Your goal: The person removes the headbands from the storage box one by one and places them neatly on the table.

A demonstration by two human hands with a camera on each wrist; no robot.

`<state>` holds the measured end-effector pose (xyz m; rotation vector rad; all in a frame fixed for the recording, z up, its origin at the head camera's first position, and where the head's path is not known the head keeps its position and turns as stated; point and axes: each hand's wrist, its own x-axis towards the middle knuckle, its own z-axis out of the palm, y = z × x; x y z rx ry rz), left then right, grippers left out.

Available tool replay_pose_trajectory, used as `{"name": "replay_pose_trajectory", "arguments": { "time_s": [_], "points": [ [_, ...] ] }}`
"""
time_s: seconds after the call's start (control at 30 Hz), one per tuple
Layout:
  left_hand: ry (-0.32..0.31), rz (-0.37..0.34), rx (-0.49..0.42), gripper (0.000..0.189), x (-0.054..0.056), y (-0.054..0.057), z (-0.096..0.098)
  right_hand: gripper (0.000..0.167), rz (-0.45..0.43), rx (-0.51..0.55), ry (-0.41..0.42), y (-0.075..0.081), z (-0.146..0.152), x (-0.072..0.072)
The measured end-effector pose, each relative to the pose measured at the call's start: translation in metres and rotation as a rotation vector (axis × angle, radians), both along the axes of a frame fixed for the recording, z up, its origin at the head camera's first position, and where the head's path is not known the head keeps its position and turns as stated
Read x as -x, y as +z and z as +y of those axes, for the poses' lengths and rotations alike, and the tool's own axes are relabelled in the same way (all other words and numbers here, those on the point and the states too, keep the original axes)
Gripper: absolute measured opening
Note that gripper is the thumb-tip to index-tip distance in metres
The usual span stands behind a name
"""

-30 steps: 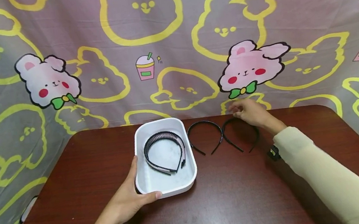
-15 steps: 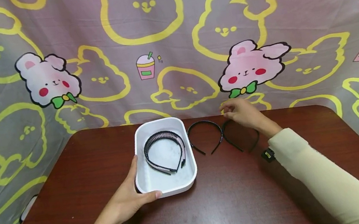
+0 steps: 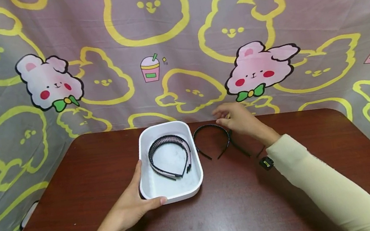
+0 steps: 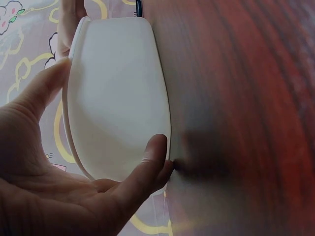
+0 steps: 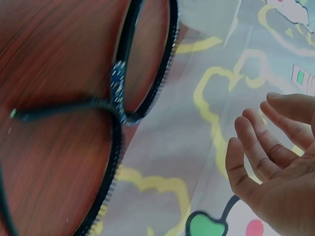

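My left hand [image 3: 127, 210] grips the near left corner of a white plastic tub [image 3: 179, 197], thumb at the front rim and fingers along its side. Inside the tub, several toothed headbands [image 3: 152, 151], black and pale pink, lie stacked. My right hand [image 3: 239, 120] hovers empty above the table's back edge with its fingers loosely bent. Below it, a black headband with glittery specks [image 3: 210, 125] lies right beside the tub. A second black headband [image 3: 240, 148] lies to its right, partly hidden by the hand; the two meet in the right wrist view.
The dark red wooden table [image 3: 255, 208] ends just behind the tub and headbands. Behind it hangs a grey-pink cloth [image 3: 184, 56] printed with yellow outlines and rabbit faces. A black strap piece [image 3: 267, 163] sits at my right cuff.
My right hand has moved left, from over the right headband toward the glittery one. The left hand, the tub and the headbands have stayed in place.
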<state>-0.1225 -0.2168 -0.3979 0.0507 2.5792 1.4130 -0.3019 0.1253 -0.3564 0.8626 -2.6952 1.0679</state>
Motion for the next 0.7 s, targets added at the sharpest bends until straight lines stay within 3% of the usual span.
{"name": "replay_pose_trajectory", "arguments": {
  "time_s": [0.2,0.7],
  "points": [
    [0.0,0.002,0.006,0.135,0.0,0.0,-0.001,0.022,0.01,0.044,0.052,-0.001,-0.016,-0.003],
    [-0.001,-0.001,0.001,0.136,0.0,0.001,-0.001,0.025,-0.06,0.126,0.131,-0.001,-0.051,-0.011]
  ]
}}
